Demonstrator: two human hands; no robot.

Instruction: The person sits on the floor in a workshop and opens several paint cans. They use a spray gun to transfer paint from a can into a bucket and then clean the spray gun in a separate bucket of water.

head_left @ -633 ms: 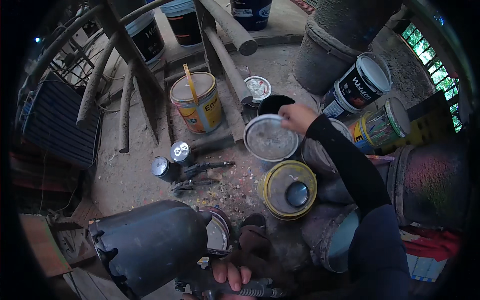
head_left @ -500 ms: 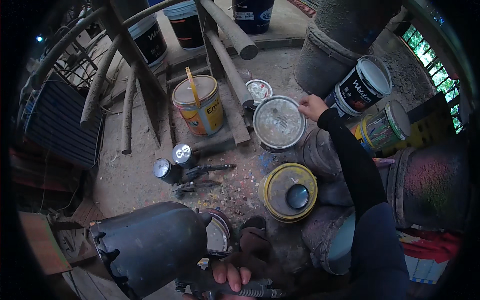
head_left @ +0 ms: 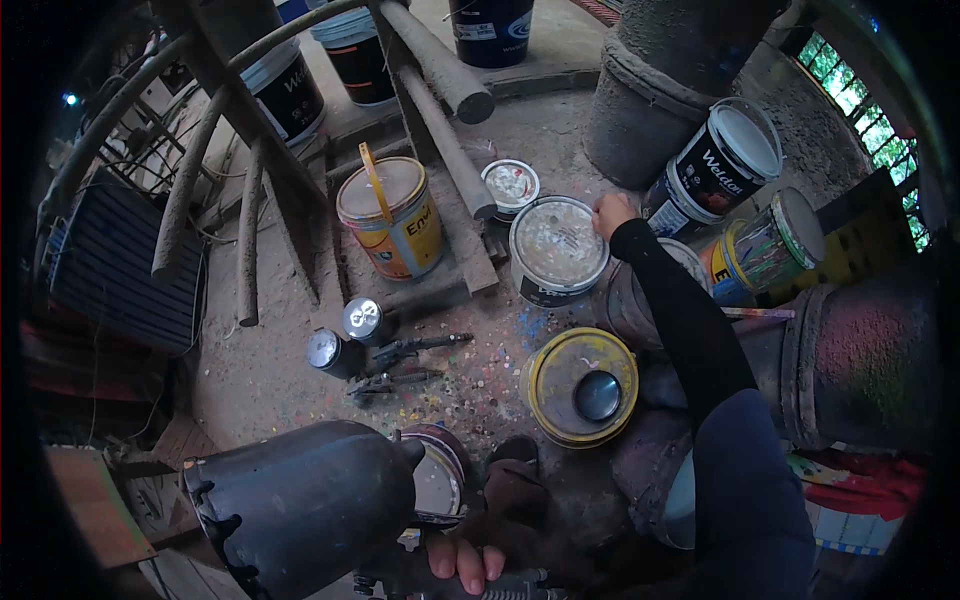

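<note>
My right hand [head_left: 612, 213] reaches out with its fingers closed at the right rim of a paint bucket [head_left: 548, 291]. A pale, stained lid [head_left: 560, 240] tops that bucket. Low in the picture, the fingers of my left hand [head_left: 465, 562] wrap over the dark body of a spray gun [head_left: 515, 585]. A big dark hopper [head_left: 300, 490], its rim crusted with drips, lies tilted to the left of that hand. Behind the lidded bucket sits a small tub [head_left: 511, 186] with a stained top.
A yellow-rimmed bucket [head_left: 580, 388] carries a round dark cup [head_left: 598, 396]. Two dark cans [head_left: 362, 320] and spray guns [head_left: 410, 350] lie on the speckled floor. A yellow bucket [head_left: 390, 220] stands by a metal frame with round bars [head_left: 440, 130]. Stacked buckets [head_left: 715, 160] line the right.
More of the bucket's labelled side shows now, and its lid faces me less squarely. My right hand stays at the rim. The view has shifted slightly; my left hand keeps its hold.
</note>
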